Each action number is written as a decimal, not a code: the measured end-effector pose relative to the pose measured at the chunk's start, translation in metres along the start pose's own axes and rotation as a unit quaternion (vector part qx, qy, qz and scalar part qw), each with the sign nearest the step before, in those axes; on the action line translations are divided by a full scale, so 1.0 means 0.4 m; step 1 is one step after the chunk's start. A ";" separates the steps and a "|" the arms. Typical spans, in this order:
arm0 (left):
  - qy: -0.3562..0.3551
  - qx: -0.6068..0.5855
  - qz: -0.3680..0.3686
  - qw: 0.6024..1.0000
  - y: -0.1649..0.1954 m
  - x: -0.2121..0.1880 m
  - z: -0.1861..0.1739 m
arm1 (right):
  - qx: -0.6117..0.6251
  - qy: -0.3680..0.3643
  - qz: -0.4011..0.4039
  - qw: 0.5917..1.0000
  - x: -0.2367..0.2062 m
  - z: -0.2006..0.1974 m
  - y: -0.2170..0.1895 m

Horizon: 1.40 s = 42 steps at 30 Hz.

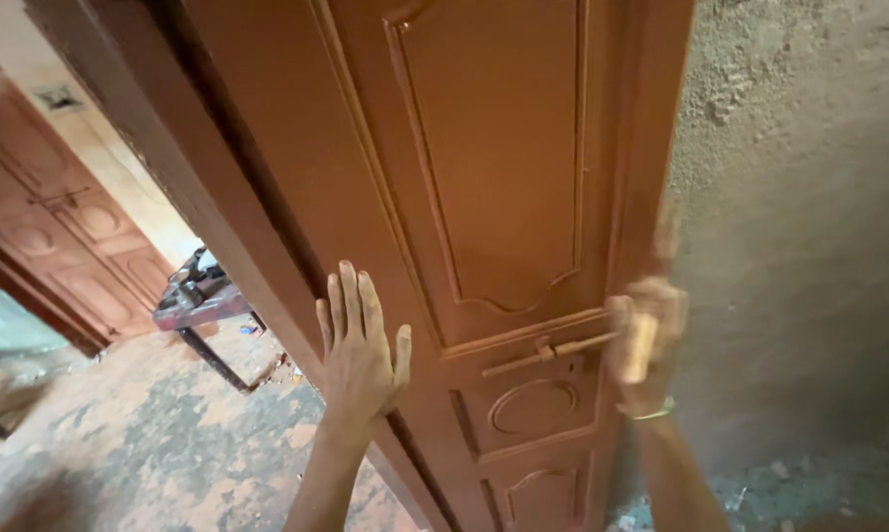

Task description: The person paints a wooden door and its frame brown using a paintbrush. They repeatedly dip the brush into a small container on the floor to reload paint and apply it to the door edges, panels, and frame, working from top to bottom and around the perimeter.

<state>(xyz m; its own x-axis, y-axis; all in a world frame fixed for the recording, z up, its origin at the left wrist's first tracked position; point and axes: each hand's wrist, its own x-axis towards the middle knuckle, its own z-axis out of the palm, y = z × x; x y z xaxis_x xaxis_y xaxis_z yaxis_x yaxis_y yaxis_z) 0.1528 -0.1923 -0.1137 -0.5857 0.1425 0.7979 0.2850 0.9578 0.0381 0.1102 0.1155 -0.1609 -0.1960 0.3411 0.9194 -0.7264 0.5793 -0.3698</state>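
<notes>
Right now my left hand lies flat with fingers spread against the brown panelled wooden door, near its hinge-side edge. My right hand, blurred, is curled around a pale wooden block at the door's other edge, beside the slim sliding latch. Rough grey plaster wall stands just right.

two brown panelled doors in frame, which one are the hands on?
The near door filling the frame: left hand flat on it, right hand at its bolt. The far door at left stands untouched.
</notes>
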 end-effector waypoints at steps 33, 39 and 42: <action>0.040 0.120 -0.021 0.992 -0.098 0.205 -0.196 | 0.245 -0.359 -0.114 0.893 0.209 0.253 -0.292; 0.057 0.086 0.007 0.995 -0.089 0.278 -0.218 | 0.680 -0.179 0.013 0.711 0.400 0.257 -0.103; 0.033 0.082 0.020 0.996 -0.059 0.334 -0.194 | 0.387 -0.008 0.083 0.918 0.429 0.166 0.088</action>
<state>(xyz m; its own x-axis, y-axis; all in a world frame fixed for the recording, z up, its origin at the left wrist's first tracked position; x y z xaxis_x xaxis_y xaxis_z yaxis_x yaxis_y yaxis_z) 0.1270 -0.2152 0.0386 -0.5240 0.1703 0.8345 0.1757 0.9803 -0.0897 0.0071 0.1452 -0.0073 -0.3515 0.3629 0.8630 -0.9351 -0.1814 -0.3046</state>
